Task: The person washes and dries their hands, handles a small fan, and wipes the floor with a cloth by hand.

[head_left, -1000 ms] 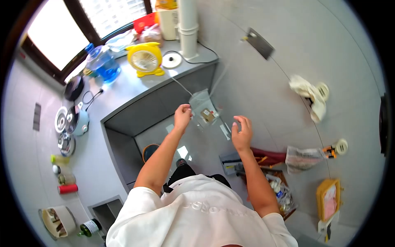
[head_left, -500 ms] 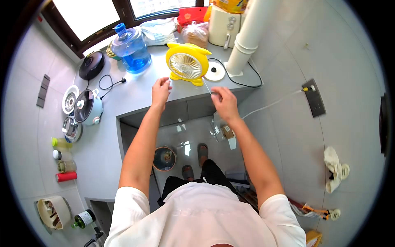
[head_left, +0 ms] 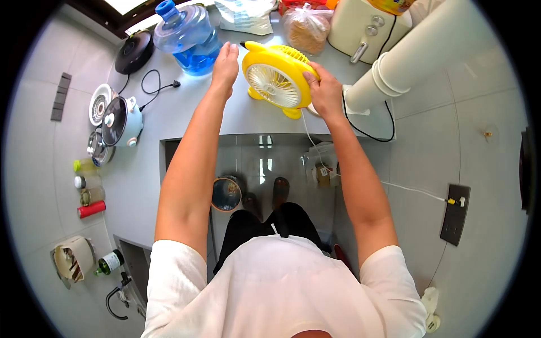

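A yellow electric fan [head_left: 274, 79] with a white grille stands on the grey countertop, angled a little. My right hand [head_left: 325, 93] grips the right side of its yellow rim, thumb in front and fingers going behind. To the left of the fan, my left hand [head_left: 225, 69] is raised with fingers stretched out, apart from the fan and holding nothing. It overlaps the edge of a blue water jug [head_left: 190, 42] in view. A white cable [head_left: 309, 134] hangs from the fan over the counter edge and runs toward a wall socket [head_left: 455, 214].
A white pipe [head_left: 389, 73] rises right of the fan, with a cream appliance [head_left: 360, 31] behind it. A bagged brown item [head_left: 306, 28] sits at the back. On the left are a lidded pot [head_left: 121, 121] and a black plug [head_left: 176, 84]. A bin [head_left: 226, 194] stands below.
My right hand has let go of the white cable and taken hold of the fan's right rim. My left hand has moved up beside the fan. The fan has turned and tilted slightly; the view has shifted.
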Action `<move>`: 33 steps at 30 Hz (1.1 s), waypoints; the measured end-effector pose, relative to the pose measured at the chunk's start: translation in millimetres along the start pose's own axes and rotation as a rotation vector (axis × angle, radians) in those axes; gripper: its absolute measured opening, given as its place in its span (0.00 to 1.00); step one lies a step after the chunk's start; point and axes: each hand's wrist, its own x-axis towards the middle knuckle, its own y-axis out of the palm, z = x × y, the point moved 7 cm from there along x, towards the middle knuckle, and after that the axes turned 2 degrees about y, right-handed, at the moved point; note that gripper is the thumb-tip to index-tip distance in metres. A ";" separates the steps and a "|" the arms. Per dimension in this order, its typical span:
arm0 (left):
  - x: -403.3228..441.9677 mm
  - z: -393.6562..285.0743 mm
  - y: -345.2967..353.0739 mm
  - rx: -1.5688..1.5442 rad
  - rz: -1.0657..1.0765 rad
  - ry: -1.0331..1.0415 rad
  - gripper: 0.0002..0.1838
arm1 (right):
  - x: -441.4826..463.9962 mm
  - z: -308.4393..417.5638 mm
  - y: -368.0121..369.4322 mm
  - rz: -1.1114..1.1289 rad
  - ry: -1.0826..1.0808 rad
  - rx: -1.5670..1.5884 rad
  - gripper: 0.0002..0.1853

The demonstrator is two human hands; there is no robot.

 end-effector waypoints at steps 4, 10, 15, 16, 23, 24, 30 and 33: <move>6.9 2.8 8.7 -0.138 0.097 -0.023 0.36 | 3.7 -1.4 -2.8 0.052 0.024 0.042 0.22; -5.5 9.2 -4.6 -0.236 0.127 -0.112 0.30 | -4.3 -2.6 -8.8 0.067 0.005 0.092 0.18; -38.0 22.4 -17.4 -0.416 0.150 -0.146 0.25 | -36.8 2.9 -19.0 0.095 0.000 0.135 0.18; -48.9 26.5 -23.6 -0.444 0.138 -0.152 0.24 | -46.9 5.0 -21.1 0.095 -0.011 0.145 0.18; -166.1 58.6 -80.4 -0.476 0.181 -0.120 0.20 | -153.0 25.6 -36.9 0.139 0.122 0.157 0.16; -182.8 60.8 -89.8 -0.493 0.198 -0.116 0.19 | -169.2 27.8 -37.3 0.155 0.145 0.158 0.16; -274.6 99.1 -125.3 -0.502 0.179 -0.180 0.14 | -266.2 41.9 -34.0 0.159 0.180 0.155 0.16; -307.5 127.4 -132.7 -0.490 0.158 -0.217 0.13 | -301.2 35.0 -27.5 0.153 0.190 0.146 0.16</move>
